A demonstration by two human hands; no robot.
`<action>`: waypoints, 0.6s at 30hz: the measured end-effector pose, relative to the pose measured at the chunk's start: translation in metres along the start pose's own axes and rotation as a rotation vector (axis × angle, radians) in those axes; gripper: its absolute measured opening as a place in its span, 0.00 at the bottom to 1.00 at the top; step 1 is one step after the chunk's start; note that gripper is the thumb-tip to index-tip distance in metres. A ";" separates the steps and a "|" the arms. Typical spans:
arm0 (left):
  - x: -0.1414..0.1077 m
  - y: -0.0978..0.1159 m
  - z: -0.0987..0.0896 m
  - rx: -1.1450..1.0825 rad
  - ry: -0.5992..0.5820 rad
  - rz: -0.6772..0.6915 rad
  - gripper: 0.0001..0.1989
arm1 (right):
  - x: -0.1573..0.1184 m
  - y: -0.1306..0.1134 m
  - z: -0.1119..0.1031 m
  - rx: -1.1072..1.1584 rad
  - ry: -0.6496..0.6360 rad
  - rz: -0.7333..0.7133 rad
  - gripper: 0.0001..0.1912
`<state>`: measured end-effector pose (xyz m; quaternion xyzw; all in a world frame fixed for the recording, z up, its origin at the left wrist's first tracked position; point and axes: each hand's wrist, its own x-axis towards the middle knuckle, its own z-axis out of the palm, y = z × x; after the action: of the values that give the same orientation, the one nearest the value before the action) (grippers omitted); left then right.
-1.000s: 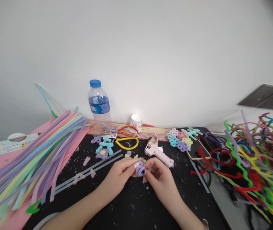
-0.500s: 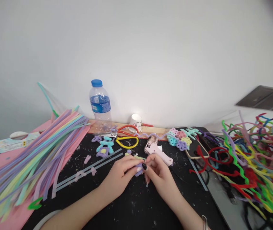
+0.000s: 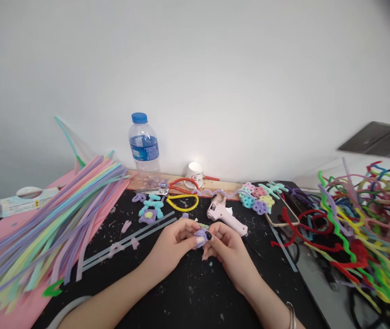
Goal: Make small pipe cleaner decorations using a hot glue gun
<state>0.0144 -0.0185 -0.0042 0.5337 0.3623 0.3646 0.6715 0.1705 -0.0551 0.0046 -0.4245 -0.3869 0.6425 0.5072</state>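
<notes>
Between my fingertips, over the black mat (image 3: 188, 292), is a small purple pipe-cleaner piece (image 3: 201, 237). My left hand (image 3: 174, 244) pinches its left side, and my right hand (image 3: 227, 251) grips it from the right; the fingers hide much of its shape. Some yellow-green pipe cleaner (image 3: 204, 226) shows just behind the fingers. A pale pink glue gun (image 3: 227, 217) lies beyond my right hand. Past my left hand sit scissors with red and yellow handles (image 3: 183, 202) and a turquoise and purple pipe-cleaner figure (image 3: 150, 209).
Straight pastel pipe cleaners (image 3: 51, 228) are heaped at left. Tangled bright ones (image 3: 362, 228) cover the right side beside a phone (image 3: 286, 212). Along the wall stand a water bottle (image 3: 144, 148) and a paper cup (image 3: 194, 173). Pipe-cleaner flowers (image 3: 258, 197) and glue sticks (image 3: 129, 240) lie on the mat.
Both hands have shifted slightly and the fingers have re-gripped the purple piece, showing more of it. My left fingers are more bent. The view has moved a little.
</notes>
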 end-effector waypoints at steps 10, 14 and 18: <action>-0.006 0.007 0.004 -0.275 0.000 -0.122 0.07 | -0.005 -0.004 0.004 0.236 -0.054 0.024 0.09; -0.007 0.008 0.003 -0.341 0.002 -0.170 0.09 | -0.005 -0.004 0.005 0.234 -0.052 0.040 0.10; -0.006 0.009 0.004 -0.319 -0.016 -0.171 0.09 | -0.005 -0.005 0.005 0.190 -0.033 0.041 0.10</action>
<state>0.0138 -0.0238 0.0061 0.3907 0.3386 0.3548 0.7790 0.1679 -0.0591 0.0117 -0.3718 -0.3237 0.6933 0.5257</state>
